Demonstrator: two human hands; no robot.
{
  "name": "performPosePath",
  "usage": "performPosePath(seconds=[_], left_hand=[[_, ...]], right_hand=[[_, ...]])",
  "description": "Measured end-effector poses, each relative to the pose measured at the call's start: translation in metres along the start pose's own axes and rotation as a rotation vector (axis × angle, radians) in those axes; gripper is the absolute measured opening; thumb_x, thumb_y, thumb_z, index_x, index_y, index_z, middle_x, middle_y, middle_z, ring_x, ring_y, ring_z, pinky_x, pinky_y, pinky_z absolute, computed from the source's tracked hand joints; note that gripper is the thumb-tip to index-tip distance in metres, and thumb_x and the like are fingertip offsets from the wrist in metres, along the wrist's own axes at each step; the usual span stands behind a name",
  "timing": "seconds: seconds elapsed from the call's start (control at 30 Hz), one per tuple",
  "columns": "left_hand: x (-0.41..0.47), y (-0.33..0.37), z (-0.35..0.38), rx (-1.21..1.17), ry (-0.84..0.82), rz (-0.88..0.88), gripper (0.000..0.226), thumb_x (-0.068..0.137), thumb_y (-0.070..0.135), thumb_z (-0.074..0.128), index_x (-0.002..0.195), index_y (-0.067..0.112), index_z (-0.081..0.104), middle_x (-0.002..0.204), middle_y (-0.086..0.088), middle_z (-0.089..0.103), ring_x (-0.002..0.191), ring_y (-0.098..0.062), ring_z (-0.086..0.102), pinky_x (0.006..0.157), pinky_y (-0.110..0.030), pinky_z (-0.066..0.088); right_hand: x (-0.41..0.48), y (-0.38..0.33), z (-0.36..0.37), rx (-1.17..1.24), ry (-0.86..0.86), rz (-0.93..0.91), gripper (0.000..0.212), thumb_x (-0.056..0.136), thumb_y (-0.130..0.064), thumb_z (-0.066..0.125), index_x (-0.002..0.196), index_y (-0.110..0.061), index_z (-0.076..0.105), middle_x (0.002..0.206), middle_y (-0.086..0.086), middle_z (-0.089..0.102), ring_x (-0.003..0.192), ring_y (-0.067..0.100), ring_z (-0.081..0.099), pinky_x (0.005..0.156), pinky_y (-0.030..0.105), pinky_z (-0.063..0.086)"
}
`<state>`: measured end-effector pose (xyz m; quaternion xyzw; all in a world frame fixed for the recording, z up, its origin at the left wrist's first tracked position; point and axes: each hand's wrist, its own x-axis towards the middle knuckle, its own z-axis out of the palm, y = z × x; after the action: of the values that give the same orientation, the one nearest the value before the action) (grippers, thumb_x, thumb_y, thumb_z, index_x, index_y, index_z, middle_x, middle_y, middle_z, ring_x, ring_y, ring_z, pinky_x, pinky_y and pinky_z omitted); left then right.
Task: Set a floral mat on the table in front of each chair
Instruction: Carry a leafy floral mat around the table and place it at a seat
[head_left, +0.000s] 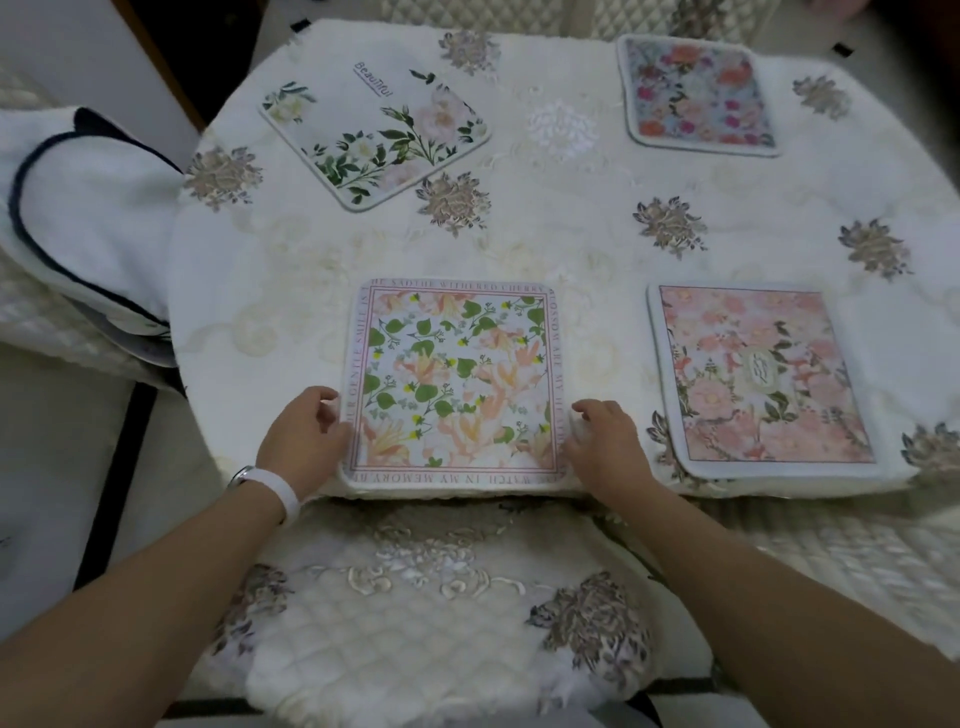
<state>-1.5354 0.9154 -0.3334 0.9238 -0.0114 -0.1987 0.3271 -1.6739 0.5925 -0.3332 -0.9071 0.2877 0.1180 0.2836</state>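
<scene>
A floral mat with green leaves, orange blooms and a lettered border (457, 374) lies flat at the near edge of the table (571, 228). My left hand (306, 436) grips its left edge near the front corner, fingers curled. At the right edge near the other front corner, my right hand (605, 441) holds on the same way. Three more mats lie on the cloth: a pink one (758, 374) at the near right, a white one with green stems (379, 135) at the far left, and a multicoloured one (698, 93) at the far right.
A chair with an embroidered quilted cushion (441, 623) stands right under my arms. A second chair with a white, dark-piped cushion (78, 234) is at the left. Quilted seats show at the near right (841, 551) and beyond the far edge (649, 15).
</scene>
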Motion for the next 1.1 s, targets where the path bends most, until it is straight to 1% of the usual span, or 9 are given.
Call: performPosePath(seconds=[0.1, 0.17, 0.27, 0.33, 0.43, 0.5, 0.73, 0.87, 1.1], left_hand=[[-0.003, -0.019, -0.001, 0.253, -0.086, 0.189, 0.052, 0.079, 0.029, 0.074, 0.125, 0.013, 0.056, 0.113, -0.008, 0.061, 0.103, -0.026, 0.055, 0.089, -0.039, 0.046], [-0.007, -0.026, -0.002, 0.375, -0.157, 0.295, 0.066, 0.073, 0.038, 0.079, 0.129, 0.013, 0.055, 0.123, -0.009, 0.057, 0.112, -0.029, 0.051, 0.097, -0.041, 0.043], [-0.017, -0.030, -0.001, 0.429, -0.181, 0.339, 0.083, 0.063, 0.048, 0.080, 0.132, 0.011, 0.054, 0.130, -0.010, 0.055, 0.119, -0.031, 0.050, 0.102, -0.044, 0.043], [-0.021, -0.033, 0.001, 0.474, -0.165, 0.368, 0.088, 0.060, 0.053, 0.077, 0.132, 0.009, 0.055, 0.133, -0.014, 0.054, 0.121, -0.034, 0.051, 0.101, -0.046, 0.045], [-0.024, -0.033, 0.003, 0.487, -0.155, 0.370, 0.086, 0.063, 0.043, 0.082, 0.135, 0.008, 0.053, 0.140, -0.015, 0.049, 0.126, -0.034, 0.047, 0.103, -0.047, 0.045], [-0.024, -0.032, 0.003, 0.475, -0.144, 0.370, 0.082, 0.066, 0.040, 0.082, 0.135, 0.009, 0.052, 0.140, -0.013, 0.049, 0.126, -0.033, 0.046, 0.103, -0.047, 0.044], [-0.022, -0.033, 0.001, 0.469, -0.152, 0.351, 0.083, 0.067, 0.044, 0.080, 0.138, 0.014, 0.048, 0.142, -0.007, 0.045, 0.128, -0.028, 0.044, 0.105, -0.044, 0.043], [-0.022, -0.034, -0.001, 0.472, -0.154, 0.349, 0.080, 0.068, 0.044, 0.079, 0.136, 0.014, 0.050, 0.141, -0.008, 0.047, 0.126, -0.028, 0.045, 0.104, -0.044, 0.043], [-0.026, -0.029, 0.000, 0.427, -0.140, 0.310, 0.067, 0.075, 0.031, 0.075, 0.135, 0.012, 0.051, 0.140, -0.010, 0.047, 0.126, -0.030, 0.044, 0.106, -0.043, 0.040]], right_hand=[[-0.010, 0.010, 0.002, -0.103, -0.039, -0.123, 0.051, 0.087, -0.026, 0.063, 0.134, -0.012, 0.050, 0.132, 0.008, 0.050, 0.119, 0.027, 0.047, 0.102, 0.040, 0.041], [-0.016, 0.012, 0.002, -0.147, -0.055, -0.166, 0.057, 0.085, -0.031, 0.065, 0.136, -0.012, 0.049, 0.134, 0.006, 0.049, 0.121, 0.026, 0.046, 0.104, 0.038, 0.040], [-0.023, 0.012, 0.004, -0.190, -0.087, -0.192, 0.066, 0.083, -0.038, 0.066, 0.140, -0.013, 0.044, 0.141, 0.004, 0.043, 0.127, 0.025, 0.042, 0.108, 0.039, 0.037], [-0.027, 0.010, 0.007, -0.228, -0.101, -0.213, 0.070, 0.082, -0.041, 0.066, 0.142, -0.015, 0.040, 0.147, 0.003, 0.039, 0.131, 0.025, 0.038, 0.110, 0.039, 0.034], [-0.030, 0.012, 0.011, -0.282, -0.120, -0.227, 0.077, 0.080, -0.042, 0.065, 0.146, -0.017, 0.034, 0.153, 0.004, 0.031, 0.137, 0.024, 0.030, 0.113, 0.040, 0.030], [-0.031, 0.013, 0.012, -0.316, -0.128, -0.244, 0.078, 0.080, -0.044, 0.064, 0.147, -0.018, 0.032, 0.155, 0.004, 0.029, 0.139, 0.024, 0.027, 0.114, 0.042, 0.030], [-0.027, 0.012, 0.012, -0.350, -0.133, -0.244, 0.075, 0.081, -0.045, 0.064, 0.146, -0.024, 0.032, 0.156, 0.000, 0.027, 0.140, 0.023, 0.026, 0.111, 0.047, 0.033], [-0.027, 0.011, 0.011, -0.368, -0.135, -0.250, 0.076, 0.080, -0.047, 0.064, 0.146, -0.025, 0.033, 0.157, 0.000, 0.027, 0.140, 0.025, 0.026, 0.109, 0.049, 0.035], [-0.029, 0.008, 0.012, -0.377, -0.111, -0.256, 0.071, 0.083, -0.047, 0.062, 0.145, -0.027, 0.033, 0.157, -0.002, 0.027, 0.139, 0.025, 0.028, 0.106, 0.048, 0.039]])
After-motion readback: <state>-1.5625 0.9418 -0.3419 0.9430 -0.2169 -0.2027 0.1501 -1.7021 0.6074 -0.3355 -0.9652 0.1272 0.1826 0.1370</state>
